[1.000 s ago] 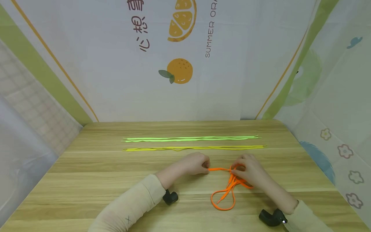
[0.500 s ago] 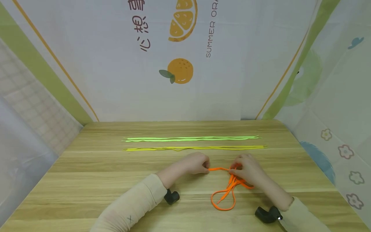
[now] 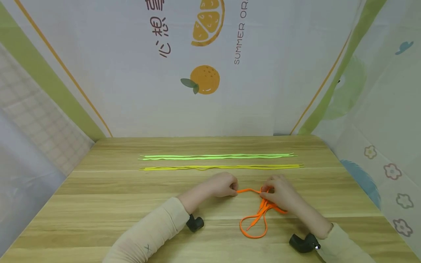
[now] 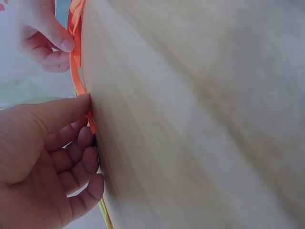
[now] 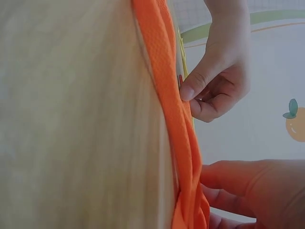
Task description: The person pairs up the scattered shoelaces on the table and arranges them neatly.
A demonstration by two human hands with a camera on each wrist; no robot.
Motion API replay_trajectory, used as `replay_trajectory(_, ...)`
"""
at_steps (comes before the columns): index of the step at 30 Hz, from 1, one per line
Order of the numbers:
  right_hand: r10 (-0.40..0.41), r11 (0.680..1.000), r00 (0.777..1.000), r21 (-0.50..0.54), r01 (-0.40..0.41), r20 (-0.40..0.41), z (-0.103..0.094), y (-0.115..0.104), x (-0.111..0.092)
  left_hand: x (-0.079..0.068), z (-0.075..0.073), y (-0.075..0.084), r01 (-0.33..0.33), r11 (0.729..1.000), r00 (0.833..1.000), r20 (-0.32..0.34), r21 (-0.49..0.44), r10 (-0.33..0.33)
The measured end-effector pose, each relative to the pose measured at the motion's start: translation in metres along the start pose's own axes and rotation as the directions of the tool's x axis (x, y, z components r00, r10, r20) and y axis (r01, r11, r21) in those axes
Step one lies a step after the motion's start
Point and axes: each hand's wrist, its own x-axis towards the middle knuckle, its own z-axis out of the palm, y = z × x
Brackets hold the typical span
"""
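Note:
An orange shoelace (image 3: 263, 209) lies bunched on the table, with a loop toward the front edge. In the head view my left hand (image 3: 224, 185) pinches one end of it, and a short length runs across to my right hand (image 3: 279, 190). In the left wrist view, the thumb and fingertips of the left hand (image 4: 57, 152) meet on the lace near the tabletop. My right hand's fingers are at the bunch; in the right wrist view, that hand (image 5: 257, 191) touches the orange strands (image 5: 178, 129), which partly hide its fingertips.
Behind the hands, yellow shoelaces (image 3: 220, 168) and light green shoelaces (image 3: 217, 157) lie stretched side by side across the wooden table (image 3: 82, 215). A white printed cloth (image 3: 148, 98) hangs behind the table. Black wrist devices (image 3: 304, 243) sit beneath both forearms.
My right hand and wrist have shifted slightly left. The orange length between the hands has gone from nearly straight to a little slack. My left hand keeps its hold, almost still.

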Motion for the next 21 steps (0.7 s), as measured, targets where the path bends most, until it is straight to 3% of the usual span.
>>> replay_trajectory(7,-0.022,1.0,1.0,0.002,0.022,-0.004,0.0,-0.002,0.001,-0.003,0.0,-0.001,-0.019,1.0,1.0,-0.002,0.0,0.019)
replay_trajectory(21,-0.058,0.998,0.998,-0.01,0.058,0.003,0.002,-0.004,-0.001,-0.012,-0.006,-0.005,-0.094,0.99,0.995,0.006,-0.108,0.095)
